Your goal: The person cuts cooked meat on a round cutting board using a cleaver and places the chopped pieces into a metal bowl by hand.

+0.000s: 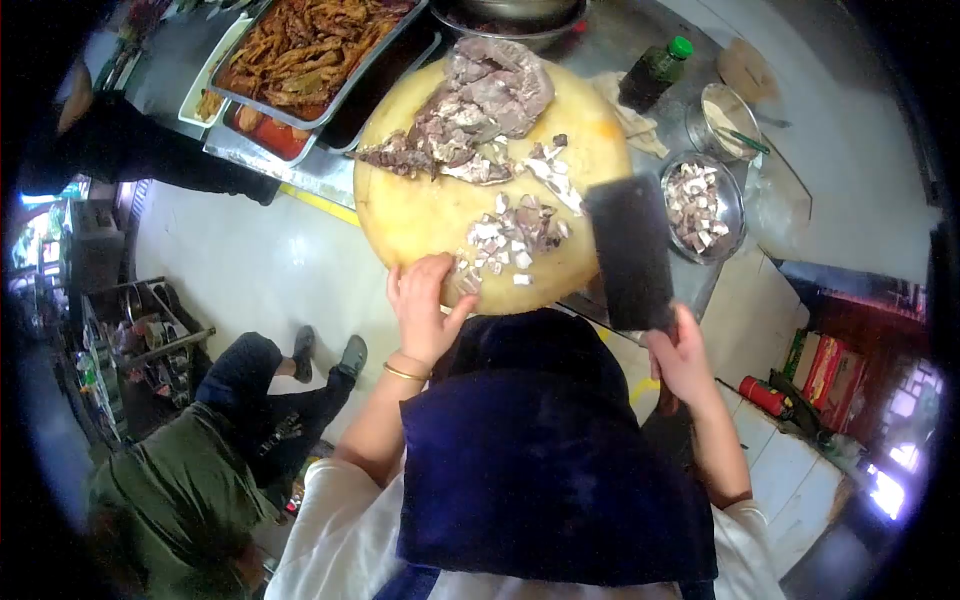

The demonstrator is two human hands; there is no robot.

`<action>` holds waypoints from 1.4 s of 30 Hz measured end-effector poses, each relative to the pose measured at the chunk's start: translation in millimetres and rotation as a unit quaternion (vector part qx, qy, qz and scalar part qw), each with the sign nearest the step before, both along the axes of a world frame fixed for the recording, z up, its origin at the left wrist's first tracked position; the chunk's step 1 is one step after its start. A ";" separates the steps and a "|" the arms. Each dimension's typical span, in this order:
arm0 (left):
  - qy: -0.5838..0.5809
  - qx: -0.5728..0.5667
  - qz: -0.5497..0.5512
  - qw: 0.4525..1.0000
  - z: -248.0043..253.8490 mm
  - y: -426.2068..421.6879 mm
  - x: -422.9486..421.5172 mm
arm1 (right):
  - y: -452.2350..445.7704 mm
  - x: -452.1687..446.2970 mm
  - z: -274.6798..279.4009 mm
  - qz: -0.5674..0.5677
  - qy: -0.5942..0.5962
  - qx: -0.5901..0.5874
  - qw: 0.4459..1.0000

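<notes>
My left hand (428, 305) rests at the near left edge of the round yellow cutting board (395, 220), fingers apart, beside a pile of diced meat (510, 235). My right hand (682, 355) is closed round the handle of a wide dark cleaver (632, 250), whose blade lies over the board's right edge. Large pieces of cooked meat (500, 90) sit at the far side of the board, with a light strip of meat (552, 175) near the blade. A metal bowl of diced meat (697, 208) stands right of the cleaver.
Trays of brown cooked food (300, 55) stand at the far left. A green-capped bottle (655, 75), a cloth (628, 112) and a metal container (722, 120) are at the right. One person sits at the lower left (190, 480); another person's dark-clothed leg (150, 150) shows above.
</notes>
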State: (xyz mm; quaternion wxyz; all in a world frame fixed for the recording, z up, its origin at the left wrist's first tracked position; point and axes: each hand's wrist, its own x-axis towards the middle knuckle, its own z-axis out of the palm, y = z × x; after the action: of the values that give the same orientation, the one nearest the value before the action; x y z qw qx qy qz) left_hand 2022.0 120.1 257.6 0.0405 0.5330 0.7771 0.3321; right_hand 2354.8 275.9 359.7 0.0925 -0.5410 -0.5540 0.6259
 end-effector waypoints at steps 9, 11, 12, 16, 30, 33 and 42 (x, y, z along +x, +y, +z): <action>0.124 -0.026 -0.108 0.986 11.4 23.7 -25.2 | -43.0 3.5 13.6 0.105 -0.076 0.056 0.990; 0.113 -0.036 -0.104 0.988 20.5 31.8 -27.8 | -39.8 -2.5 13.0 0.249 -0.095 0.194 0.944; 0.116 -0.039 -0.105 0.987 29.6 36.8 -27.2 | -36.6 -7.7 14.7 0.282 -0.096 0.182 0.937; 0.048 -0.007 -0.049 0.998 19.2 39.1 -30.0 | -23.7 -18.5 20.2 0.407 -0.098 0.195 0.887; -0.290 0.087 0.122 0.945 30.6 11.8 20.3 | -27.3 -86.2 -12.6 0.256 -0.018 0.194 0.947; -0.065 0.073 0.034 0.995 32.9 14.3 27.4 | -29.1 -79.1 10.1 0.252 -0.088 0.194 0.944; 0.071 0.060 0.032 0.995 2.4 0.1 14.2 | -32.8 -62.9 32.5 0.399 -0.157 0.342 0.836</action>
State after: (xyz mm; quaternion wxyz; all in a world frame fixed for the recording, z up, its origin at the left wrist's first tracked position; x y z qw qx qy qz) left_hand 2036.2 120.1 259.9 -0.0577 0.5318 0.7732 0.3407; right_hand 2291.9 243.2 392.2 -0.0745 -0.2984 -0.9077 0.2856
